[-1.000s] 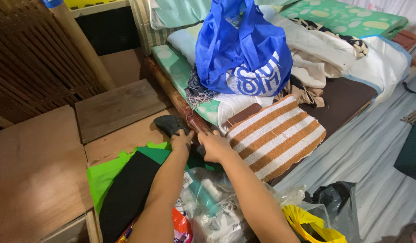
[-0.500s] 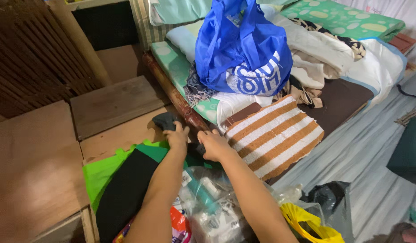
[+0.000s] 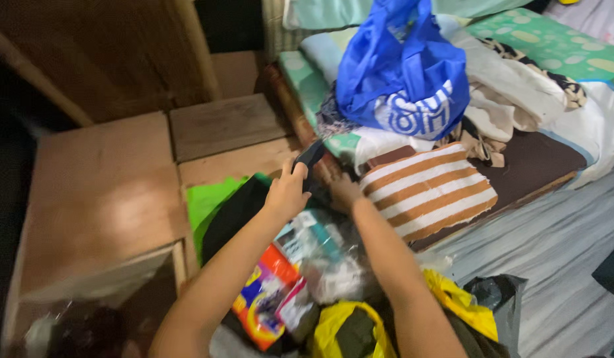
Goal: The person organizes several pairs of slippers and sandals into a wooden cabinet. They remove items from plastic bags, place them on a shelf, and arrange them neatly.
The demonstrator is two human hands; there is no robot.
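Pinching a dark folded cloth [image 3: 311, 156] at its lower end, the left hand [image 3: 287, 192] holds it lifted just above the edge of the mattress [image 3: 526, 166], fingers closed around it. The cloth's long axis runs up and to the right from that grip, toward the blue bag [image 3: 403, 73]. The right hand [image 3: 344, 192] sits just beside it, below and to the right, near the striped brown-and-white cushion [image 3: 426, 189]; whether it is clenched or touches the cloth I cannot tell. So the left hand has it.
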